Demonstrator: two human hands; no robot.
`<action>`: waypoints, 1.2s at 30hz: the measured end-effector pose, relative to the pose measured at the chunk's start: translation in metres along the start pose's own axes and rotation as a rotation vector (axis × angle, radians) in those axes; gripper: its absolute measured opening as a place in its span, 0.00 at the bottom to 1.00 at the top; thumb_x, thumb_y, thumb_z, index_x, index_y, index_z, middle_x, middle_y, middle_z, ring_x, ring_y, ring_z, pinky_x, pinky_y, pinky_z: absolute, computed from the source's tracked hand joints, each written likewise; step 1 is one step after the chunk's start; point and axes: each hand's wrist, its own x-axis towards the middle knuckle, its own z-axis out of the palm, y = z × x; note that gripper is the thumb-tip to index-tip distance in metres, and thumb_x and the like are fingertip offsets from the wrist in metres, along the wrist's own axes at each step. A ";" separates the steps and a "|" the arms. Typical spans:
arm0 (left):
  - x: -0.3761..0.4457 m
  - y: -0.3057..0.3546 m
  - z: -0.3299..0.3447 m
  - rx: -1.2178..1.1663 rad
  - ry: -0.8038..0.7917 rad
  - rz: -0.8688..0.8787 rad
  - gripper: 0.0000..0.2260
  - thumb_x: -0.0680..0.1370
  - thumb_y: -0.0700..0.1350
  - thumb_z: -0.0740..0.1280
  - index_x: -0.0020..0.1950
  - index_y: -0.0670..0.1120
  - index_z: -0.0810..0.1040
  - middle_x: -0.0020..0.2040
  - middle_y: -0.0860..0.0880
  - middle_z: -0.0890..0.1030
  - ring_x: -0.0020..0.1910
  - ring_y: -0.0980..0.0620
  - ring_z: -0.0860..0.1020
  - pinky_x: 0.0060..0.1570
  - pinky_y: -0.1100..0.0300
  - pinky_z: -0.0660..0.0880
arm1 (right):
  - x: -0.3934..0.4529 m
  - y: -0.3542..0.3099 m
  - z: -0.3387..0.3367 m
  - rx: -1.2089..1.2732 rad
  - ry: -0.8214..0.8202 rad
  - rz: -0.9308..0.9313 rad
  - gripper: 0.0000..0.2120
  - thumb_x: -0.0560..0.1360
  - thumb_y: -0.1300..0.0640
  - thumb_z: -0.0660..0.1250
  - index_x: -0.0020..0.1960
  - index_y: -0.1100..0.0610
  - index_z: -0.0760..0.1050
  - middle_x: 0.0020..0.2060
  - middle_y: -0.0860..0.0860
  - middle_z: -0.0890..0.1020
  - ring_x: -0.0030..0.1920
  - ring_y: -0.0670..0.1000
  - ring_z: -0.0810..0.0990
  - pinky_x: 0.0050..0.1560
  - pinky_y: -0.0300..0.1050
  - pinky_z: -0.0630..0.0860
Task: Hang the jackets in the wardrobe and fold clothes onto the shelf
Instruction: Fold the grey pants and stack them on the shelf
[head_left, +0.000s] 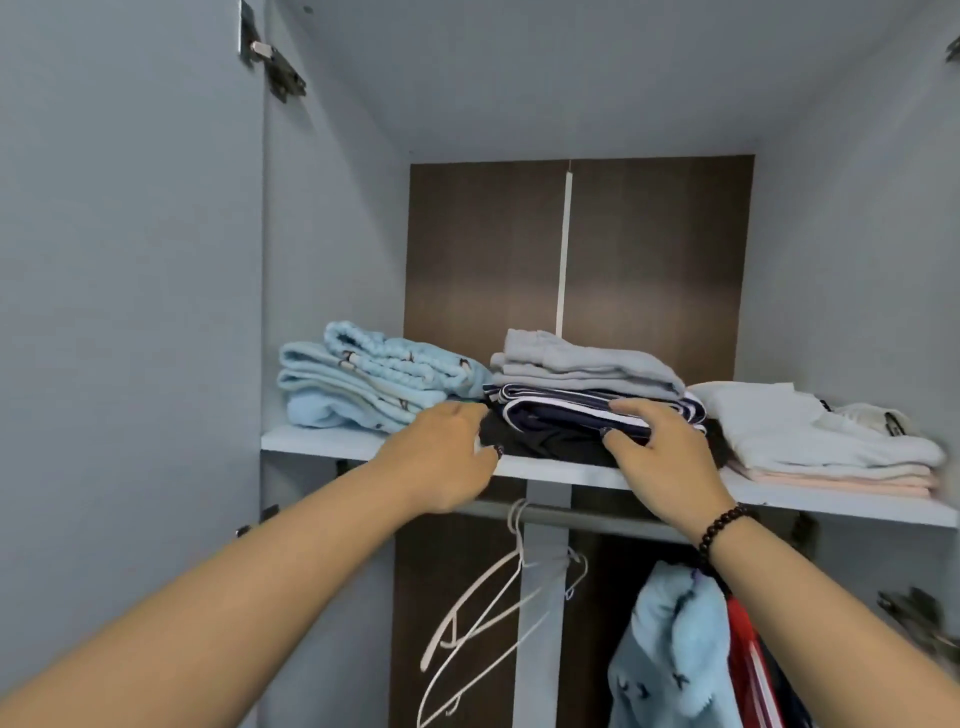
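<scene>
Both forearms reach up and forward to the shelf (322, 444). The right hand (662, 457) grips the front of the navy striped garment (561, 413) in the middle stack, thumb beneath, fingers on top. The left hand (447, 457) touches the stack's left end with loosely curved fingers, beside the light blue pile (363, 379). The white pile (810, 431) crowds the right side.

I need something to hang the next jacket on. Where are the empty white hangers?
In the head view the white hangers hang on the rail under the shelf, centre-left, left of the hung light blue fleece garment.
</scene>
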 end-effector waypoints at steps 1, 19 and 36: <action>-0.015 -0.005 -0.005 0.028 -0.009 -0.021 0.26 0.80 0.55 0.59 0.76 0.49 0.60 0.75 0.47 0.64 0.73 0.47 0.63 0.70 0.51 0.64 | -0.011 -0.009 0.002 -0.008 -0.029 -0.011 0.18 0.76 0.54 0.65 0.66 0.52 0.73 0.65 0.48 0.74 0.39 0.41 0.74 0.50 0.38 0.64; -0.268 -0.100 -0.186 0.262 0.123 -0.489 0.18 0.80 0.46 0.59 0.70 0.54 0.70 0.65 0.53 0.75 0.63 0.50 0.74 0.61 0.53 0.72 | -0.094 -0.248 0.085 -0.067 -0.309 -0.795 0.21 0.75 0.58 0.62 0.68 0.58 0.68 0.68 0.53 0.70 0.68 0.53 0.67 0.68 0.48 0.65; -0.309 -0.138 -0.167 -0.172 0.476 -0.604 0.09 0.83 0.49 0.54 0.54 0.46 0.70 0.43 0.43 0.80 0.43 0.40 0.79 0.47 0.40 0.78 | -0.095 -0.386 0.124 -0.436 0.065 -1.559 0.29 0.70 0.64 0.58 0.71 0.57 0.66 0.75 0.59 0.59 0.76 0.62 0.52 0.72 0.67 0.52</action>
